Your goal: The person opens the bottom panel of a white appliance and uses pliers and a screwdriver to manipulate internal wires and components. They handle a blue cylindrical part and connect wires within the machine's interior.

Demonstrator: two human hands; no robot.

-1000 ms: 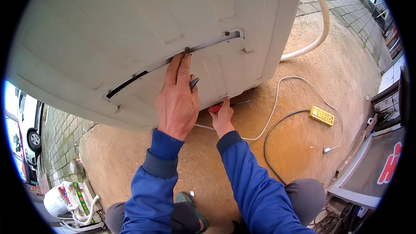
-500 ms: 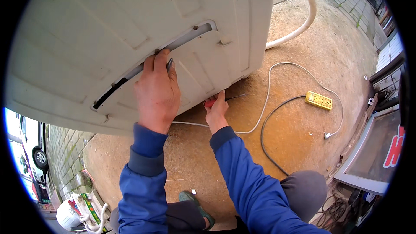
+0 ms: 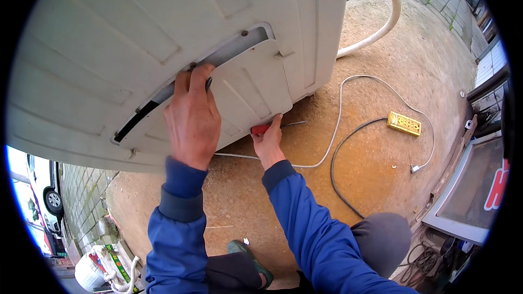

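While my left hand (image 3: pixel 193 125) pinches the panel (image 3: pixel 256 84) at eleven o'clock, my right hand (image 3: pixel 268 146) clasps a screwdriver (image 3: pixel 260 129) at twelve, the panel-positioning step seemingly needing even support next.

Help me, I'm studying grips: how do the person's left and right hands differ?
The left hand is higher, at the upper edge of the cover panel; the right hand is by its lower edge. The right hand grips a red-handled screwdriver; the left hand has a dark tool poking out. Both are bare.
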